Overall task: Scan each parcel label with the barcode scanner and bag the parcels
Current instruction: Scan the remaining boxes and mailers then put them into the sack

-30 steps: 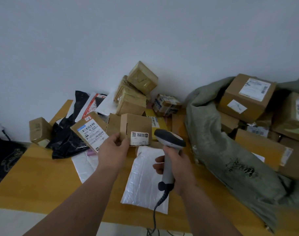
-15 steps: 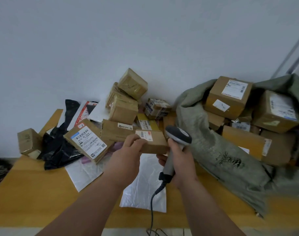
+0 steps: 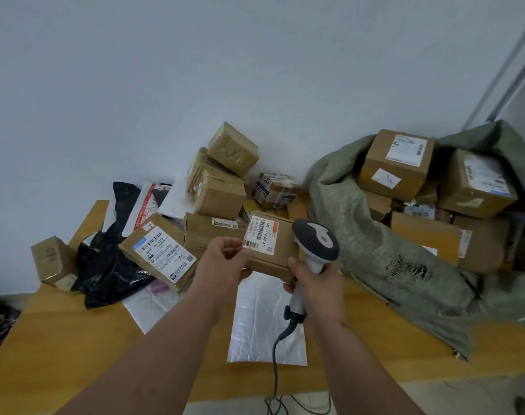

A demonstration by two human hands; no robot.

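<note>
The left hand gripped the left edge of a small cardboard parcel, thumb beside its white label, holding it tilted above the worktop with the label facing up. The right hand was wrapped round the grip of the barcode scanner, whose head sat just beside the parcel's right edge; its cable hung past the near worktop edge. Below both hands lay a white mailer. A green sack of boxes crowded the right; loose parcels filled the back, leaving bare wood front left.
</note>
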